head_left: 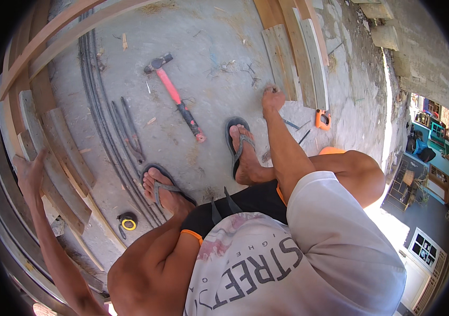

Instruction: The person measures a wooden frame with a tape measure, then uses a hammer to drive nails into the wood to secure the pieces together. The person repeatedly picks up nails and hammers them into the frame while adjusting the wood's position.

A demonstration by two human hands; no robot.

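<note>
My left hand [30,174] is at the left on a stack of wooden boards [50,152], its thumb and fingers around the edge of one board. My right hand [273,99] is closed beside the near end of a weathered plank [281,60] at the upper right. What its fingers hold, if anything, is too small to make out. Between the hands, a hammer [174,95] with a red and black handle lies on the concrete floor, its dark head pointing away from me. Long-handled pincers or cutters [129,134] rest nearer my left foot.
Dark metal rods [95,100] run along the floor at the left. A yellow and black tape measure [127,221] sits beside my left leg. Near my right knee lies an orange saw handle [323,120]. Long wooden beams [77,37] cross the upper left; a concrete wall [430,63] stands at the right.
</note>
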